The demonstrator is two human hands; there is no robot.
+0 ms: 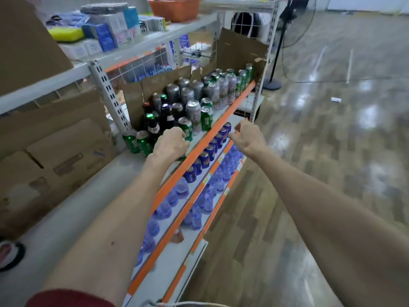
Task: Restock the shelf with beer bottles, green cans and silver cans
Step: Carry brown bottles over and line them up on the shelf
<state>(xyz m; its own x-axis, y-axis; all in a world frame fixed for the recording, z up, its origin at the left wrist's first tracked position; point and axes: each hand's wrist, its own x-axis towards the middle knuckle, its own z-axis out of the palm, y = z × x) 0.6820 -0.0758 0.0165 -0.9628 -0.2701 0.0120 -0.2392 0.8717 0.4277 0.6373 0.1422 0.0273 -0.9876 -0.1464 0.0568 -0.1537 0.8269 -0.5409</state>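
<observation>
The shelf [223, 126] with an orange front strip holds dark beer bottles [165, 115] at its near left. Silver cans [193, 111] and green cans [207, 118] stand further along it, in rows running to the far end. Two more green cans [137, 141] stand left of the bottles. My left hand [170, 144] is palm down over the shelf's front edge, fingers curled around a green can [182, 157] of which only a sliver shows. My right hand [249, 138] hovers just off the shelf front, fingers loosely apart and holding nothing.
Blue cans [204, 158] and water bottles [182, 189] fill the lower shelves. Cardboard boxes [55, 151] stand at the left, and cardboard [242, 52] lines the shelf's back. An upper shelf carries packaged goods and an orange basket [174, 8]. A standing fan [287, 29] is on the glossy floor at the right.
</observation>
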